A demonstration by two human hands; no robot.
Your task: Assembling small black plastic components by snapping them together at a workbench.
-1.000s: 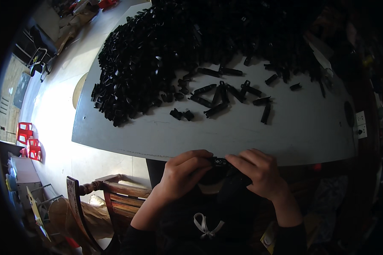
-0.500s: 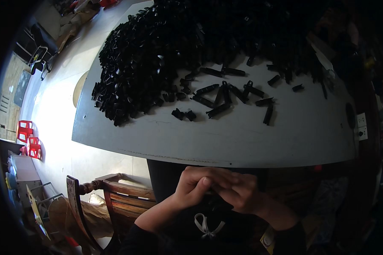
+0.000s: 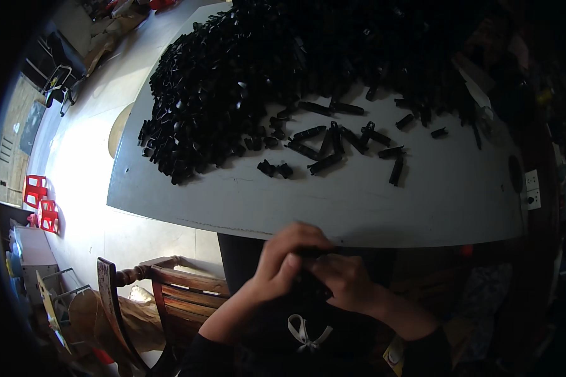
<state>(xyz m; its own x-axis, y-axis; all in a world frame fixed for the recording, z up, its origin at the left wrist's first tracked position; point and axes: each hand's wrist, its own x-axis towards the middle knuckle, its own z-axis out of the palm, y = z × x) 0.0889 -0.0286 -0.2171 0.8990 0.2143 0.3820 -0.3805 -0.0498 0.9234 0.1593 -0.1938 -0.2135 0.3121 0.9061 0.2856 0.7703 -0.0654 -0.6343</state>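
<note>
Just off the near edge of the grey-white table [image 3: 245, 204], my two hands meet in front of my body. My left hand [image 3: 287, 256] is curled, its fingers arched over toward the right and its thumb bent in. Fingers closed, my right hand [image 3: 349, 281] presses up against the left one. Something dark may sit between them, but the fingers and shadow hide it. Beyond the hands lie several loose black plastic pieces, long and narrow, among them one elongated piece [image 3: 324, 164]. Two short black pieces [image 3: 275, 168] lie nearer the edge. A big heap of black plastic parts [image 3: 201, 94] covers the far side.
A wooden chair [image 3: 188, 289] stands left of my legs, with brown material beside it. Red stools [image 3: 48, 216] are on the bright floor at far left. A wall socket [image 3: 532, 190] is right of the table. The right side is very dark.
My left hand has risen toward the table edge, its fingers arching higher. My right hand has shifted slightly left, fingers more tightly curled. The black pieces keep their arrangement; the view shifted slightly.
</note>
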